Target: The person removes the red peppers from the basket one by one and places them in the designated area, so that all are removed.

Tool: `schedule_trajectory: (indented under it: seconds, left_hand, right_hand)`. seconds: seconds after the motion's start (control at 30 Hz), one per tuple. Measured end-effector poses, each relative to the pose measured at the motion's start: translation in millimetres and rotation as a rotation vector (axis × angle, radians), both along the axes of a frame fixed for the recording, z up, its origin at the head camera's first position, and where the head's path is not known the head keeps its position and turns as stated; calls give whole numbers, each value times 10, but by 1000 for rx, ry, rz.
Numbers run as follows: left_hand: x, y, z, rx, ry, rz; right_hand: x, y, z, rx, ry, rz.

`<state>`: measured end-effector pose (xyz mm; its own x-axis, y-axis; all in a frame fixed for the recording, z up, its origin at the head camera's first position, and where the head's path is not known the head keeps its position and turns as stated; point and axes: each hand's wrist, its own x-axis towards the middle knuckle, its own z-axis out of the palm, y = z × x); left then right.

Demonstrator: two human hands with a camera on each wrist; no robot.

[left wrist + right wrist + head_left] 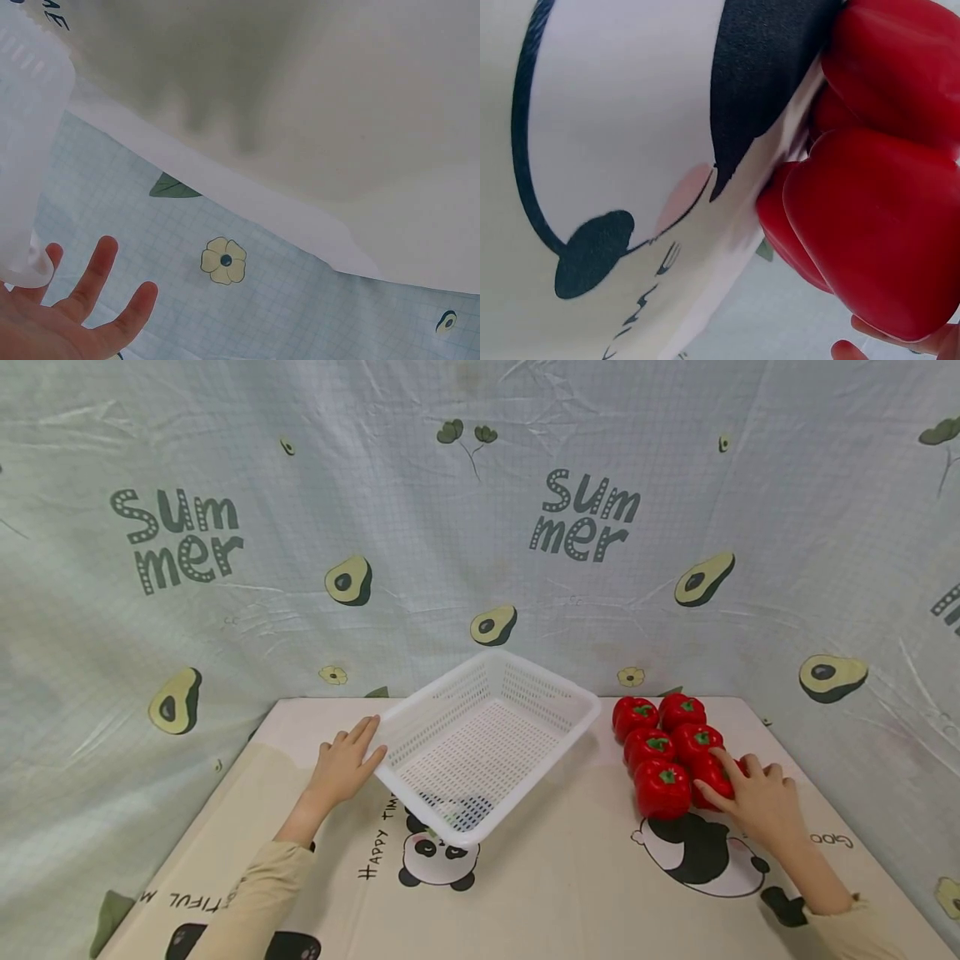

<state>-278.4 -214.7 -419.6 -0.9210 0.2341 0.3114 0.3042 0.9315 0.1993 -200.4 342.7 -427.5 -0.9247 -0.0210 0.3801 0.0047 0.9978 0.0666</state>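
Observation:
A white plastic basket (540,777) with perforated walls stands turned at an angle, with nothing inside. At its left corner my left hand (345,764) touches the rim, fingers fairly straight and spread. The left wrist view shows that hand (67,322) beside the basket's rim (30,266). Several red bell peppers (662,789) stand in two rows on the right. My right hand (761,797) holds the front right bell pepper (708,777), thumb on its near side and fingers over its right. In the right wrist view, that pepper (877,225) hides most of the fingers (922,341).
The table (555,893) has a cream cover with panda prints. A pale curtain (420,527) with avocado prints hangs behind the table and along both sides. The bell peppers stand just right of the basket, touching or nearly touching one another.

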Motion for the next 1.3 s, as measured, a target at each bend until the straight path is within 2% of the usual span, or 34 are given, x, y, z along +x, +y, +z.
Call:
schedule_trajectory:
  seconds: [0.2, 0.47, 0.63, 0.67, 0.77, 0.87, 0.9, 1.07, 1.3]
  left_hand:
    - [-4, 7, -9, 1, 25, 2]
    - [1, 14, -7, -8, 22, 10]
    - [3, 7, -24, 38, 61, -16]
    - [-23, -12, -69, 29, 88, -18]
    - [-18, -17, -67, 38, 100, -30]
    - [-15, -10, -56, 28, 86, -21]
    - [12, 8, -13, 37, 59, -19]
    - [5, 12, -4, -10, 15, 12]
    - [0, 7, -5, -3, 23, 8]
  right_hand:
    - [-17, -10, -42, 25, -10, 15]
    - [-51, 35, -99, 33, -30, 10]
    - [-47, 41, -94, 36, -49, 19]
    - [-45, 43, -92, 38, -51, 25]
    - [-42, 54, -89, 31, -56, 42]
    - [-46, 66, -90, 21, -52, 56]
    - [-48, 69, -90, 15, -52, 59]
    - [-52, 92, -83, 24, -56, 77]
    - [-48, 111, -70, 56, -88, 92]
